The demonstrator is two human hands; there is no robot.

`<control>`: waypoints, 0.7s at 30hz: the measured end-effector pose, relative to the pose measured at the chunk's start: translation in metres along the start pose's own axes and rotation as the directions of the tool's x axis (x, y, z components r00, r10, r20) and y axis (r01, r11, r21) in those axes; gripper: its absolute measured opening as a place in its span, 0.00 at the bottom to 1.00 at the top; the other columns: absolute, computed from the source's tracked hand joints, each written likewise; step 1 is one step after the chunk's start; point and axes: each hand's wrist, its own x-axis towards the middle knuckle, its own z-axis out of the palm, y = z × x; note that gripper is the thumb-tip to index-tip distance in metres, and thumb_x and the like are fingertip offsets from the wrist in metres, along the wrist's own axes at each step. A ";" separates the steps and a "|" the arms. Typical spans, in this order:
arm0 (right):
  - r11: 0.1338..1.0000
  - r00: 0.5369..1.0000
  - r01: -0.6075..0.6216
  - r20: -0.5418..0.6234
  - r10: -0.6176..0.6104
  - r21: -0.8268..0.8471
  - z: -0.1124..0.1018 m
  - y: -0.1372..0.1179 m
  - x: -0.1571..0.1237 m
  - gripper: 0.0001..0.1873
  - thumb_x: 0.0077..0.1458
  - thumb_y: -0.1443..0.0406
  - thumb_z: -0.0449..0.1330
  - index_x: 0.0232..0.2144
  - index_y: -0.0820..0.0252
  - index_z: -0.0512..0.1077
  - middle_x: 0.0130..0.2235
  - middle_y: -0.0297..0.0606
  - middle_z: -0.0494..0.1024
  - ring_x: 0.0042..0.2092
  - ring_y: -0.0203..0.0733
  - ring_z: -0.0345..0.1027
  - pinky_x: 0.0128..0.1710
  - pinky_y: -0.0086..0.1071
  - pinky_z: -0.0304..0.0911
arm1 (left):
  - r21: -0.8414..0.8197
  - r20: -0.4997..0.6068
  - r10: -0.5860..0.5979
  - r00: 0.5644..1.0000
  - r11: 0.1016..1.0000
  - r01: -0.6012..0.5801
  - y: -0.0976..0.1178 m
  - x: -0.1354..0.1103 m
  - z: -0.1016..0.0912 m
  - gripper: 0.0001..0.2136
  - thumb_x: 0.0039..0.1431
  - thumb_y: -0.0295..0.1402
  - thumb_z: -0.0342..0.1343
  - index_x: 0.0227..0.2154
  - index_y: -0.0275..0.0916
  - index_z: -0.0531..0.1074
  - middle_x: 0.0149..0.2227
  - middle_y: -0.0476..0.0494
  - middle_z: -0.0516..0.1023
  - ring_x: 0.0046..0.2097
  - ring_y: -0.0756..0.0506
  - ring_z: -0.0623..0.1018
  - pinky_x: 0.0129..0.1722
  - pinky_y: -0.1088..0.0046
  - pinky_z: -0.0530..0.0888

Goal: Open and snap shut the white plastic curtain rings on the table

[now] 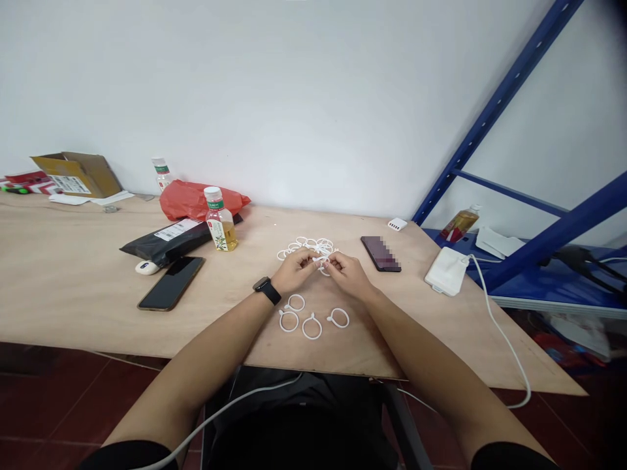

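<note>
From the person's head, the single view faces forward and down, across both hands (296, 270) (351, 277) toward the wall (313, 117).

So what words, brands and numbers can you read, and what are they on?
None can be read for sure.
Front bottle: characters on its green band, too small.
Back bottle: label, too small.
Black parcel: white label, blurred.
Cardboard box: printed label, blurred.
White rings: no writing visible.

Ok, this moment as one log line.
left hand: pinching white ring | right hand: pinching same ring | four rings: on table, near side | ring pile: beyond hands
</note>
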 end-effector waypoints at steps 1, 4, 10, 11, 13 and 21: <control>1.000 1.000 0.006 0.013 -0.006 -0.001 0.001 0.000 0.000 0.11 0.60 0.58 0.54 0.30 0.58 0.69 0.28 0.34 0.75 0.29 0.37 0.65 0.29 0.29 0.56 | 0.005 -0.014 0.020 1.000 1.000 -0.020 0.000 0.000 0.000 0.11 0.59 0.38 0.56 0.37 0.36 0.77 0.33 0.44 0.76 0.32 0.50 0.71 0.33 0.75 0.68; 1.000 0.999 0.019 0.045 -0.018 -0.013 0.003 0.000 0.000 0.12 0.60 0.58 0.54 0.28 0.58 0.68 0.26 0.33 0.73 0.27 0.36 0.63 0.28 0.28 0.53 | -0.029 -0.023 -0.006 1.000 1.000 0.005 -0.002 0.000 -0.001 0.11 0.58 0.35 0.56 0.39 0.36 0.78 0.36 0.42 0.79 0.33 0.49 0.74 0.34 0.73 0.71; 1.000 0.997 0.005 0.076 -0.005 -0.004 0.007 0.002 0.000 0.14 0.60 0.56 0.54 0.28 0.58 0.68 0.25 0.32 0.71 0.26 0.35 0.61 0.28 0.28 0.52 | -0.080 -0.021 -0.036 0.999 0.996 0.034 -0.004 -0.001 -0.001 0.13 0.54 0.27 0.53 0.40 0.37 0.79 0.39 0.42 0.82 0.41 0.46 0.79 0.43 0.69 0.75; 1.000 0.997 0.005 0.081 -0.005 0.004 0.007 0.003 0.000 0.14 0.60 0.56 0.54 0.29 0.58 0.69 0.25 0.32 0.71 0.26 0.35 0.61 0.27 0.28 0.52 | -0.078 -0.023 -0.030 0.999 0.997 0.028 -0.004 -0.001 -0.001 0.14 0.54 0.26 0.52 0.39 0.37 0.80 0.40 0.43 0.82 0.42 0.45 0.79 0.44 0.69 0.75; 1.000 0.996 0.004 0.090 -0.005 0.015 0.008 0.003 -0.001 0.14 0.61 0.56 0.53 0.30 0.59 0.70 0.24 0.32 0.71 0.26 0.35 0.60 0.27 0.28 0.52 | -0.076 -0.030 -0.033 0.999 0.997 0.031 -0.002 0.000 -0.002 0.15 0.53 0.25 0.51 0.39 0.38 0.80 0.40 0.44 0.82 0.43 0.46 0.79 0.46 0.69 0.75; 0.999 0.991 0.048 0.126 -0.045 -0.018 0.013 0.000 -0.002 0.10 0.58 0.59 0.56 0.28 0.58 0.68 0.25 0.32 0.72 0.26 0.35 0.61 0.28 0.28 0.52 | -0.032 -0.069 -0.078 0.995 0.997 0.076 -0.006 0.002 -0.002 0.15 0.49 0.21 0.47 0.31 0.35 0.80 0.31 0.45 0.81 0.35 0.49 0.78 0.40 0.73 0.75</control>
